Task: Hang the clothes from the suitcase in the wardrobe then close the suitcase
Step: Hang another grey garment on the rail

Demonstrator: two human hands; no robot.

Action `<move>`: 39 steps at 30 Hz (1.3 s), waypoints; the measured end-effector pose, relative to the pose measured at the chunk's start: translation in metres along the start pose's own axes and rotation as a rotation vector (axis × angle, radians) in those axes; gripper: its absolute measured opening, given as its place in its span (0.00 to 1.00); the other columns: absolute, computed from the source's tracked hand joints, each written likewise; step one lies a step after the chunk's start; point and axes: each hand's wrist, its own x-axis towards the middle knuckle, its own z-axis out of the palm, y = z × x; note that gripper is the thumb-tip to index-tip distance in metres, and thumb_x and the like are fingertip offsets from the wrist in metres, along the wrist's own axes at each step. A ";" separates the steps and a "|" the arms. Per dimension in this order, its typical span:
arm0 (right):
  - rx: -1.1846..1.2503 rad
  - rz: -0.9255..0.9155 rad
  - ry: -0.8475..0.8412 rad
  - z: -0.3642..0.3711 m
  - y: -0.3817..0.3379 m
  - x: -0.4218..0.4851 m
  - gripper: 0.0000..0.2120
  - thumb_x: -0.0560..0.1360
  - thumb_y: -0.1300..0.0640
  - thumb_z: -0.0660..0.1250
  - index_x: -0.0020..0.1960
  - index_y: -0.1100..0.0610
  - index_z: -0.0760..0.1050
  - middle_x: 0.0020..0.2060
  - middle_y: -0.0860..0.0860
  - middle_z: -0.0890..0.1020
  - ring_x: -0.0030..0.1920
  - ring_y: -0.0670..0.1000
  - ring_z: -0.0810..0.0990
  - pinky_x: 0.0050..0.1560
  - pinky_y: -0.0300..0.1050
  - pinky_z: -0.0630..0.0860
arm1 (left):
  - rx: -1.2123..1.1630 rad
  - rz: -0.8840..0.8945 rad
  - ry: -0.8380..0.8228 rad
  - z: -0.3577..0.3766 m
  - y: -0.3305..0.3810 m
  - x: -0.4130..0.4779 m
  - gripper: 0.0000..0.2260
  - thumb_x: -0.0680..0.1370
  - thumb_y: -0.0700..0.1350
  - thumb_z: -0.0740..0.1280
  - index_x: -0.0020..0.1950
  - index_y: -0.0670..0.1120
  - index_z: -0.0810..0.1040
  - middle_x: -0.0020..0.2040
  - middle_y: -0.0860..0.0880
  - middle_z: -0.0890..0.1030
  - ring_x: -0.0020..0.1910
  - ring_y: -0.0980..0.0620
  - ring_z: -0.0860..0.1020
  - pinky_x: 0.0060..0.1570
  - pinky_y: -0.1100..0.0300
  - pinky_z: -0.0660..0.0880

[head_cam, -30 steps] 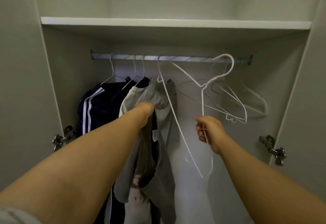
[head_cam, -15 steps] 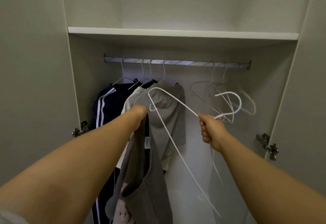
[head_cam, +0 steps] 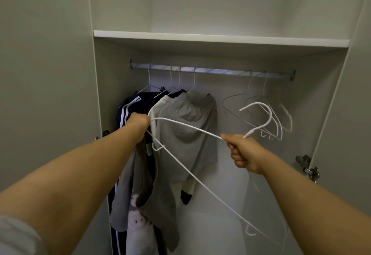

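Before wardrobe rail (head_cam: 212, 71), arms outstretched — left hand (head_cam: 138, 121) clutching grey garment (head_cam: 128, 184), right hand (head_cam: 244, 154) gripping white hanger (head_cam: 200, 129)

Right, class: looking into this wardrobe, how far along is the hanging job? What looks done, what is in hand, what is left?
Done: a navy white-striped garment and a grey hooded top hang on the metal rail. In hand: the left hand grips a loose grey garment while the right hand holds a white wire hanger, off the rail. Left: hang that garment; the suitcase is out of view.
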 end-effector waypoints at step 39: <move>-0.436 -0.581 0.709 0.068 -0.035 0.016 0.10 0.73 0.60 0.64 0.53 0.57 0.77 0.49 0.52 0.78 0.57 0.55 0.73 0.56 0.45 0.65 | 0.295 0.732 0.012 0.044 0.046 -0.035 0.12 0.81 0.46 0.58 0.60 0.45 0.77 0.56 0.44 0.80 0.56 0.45 0.76 0.51 0.59 0.70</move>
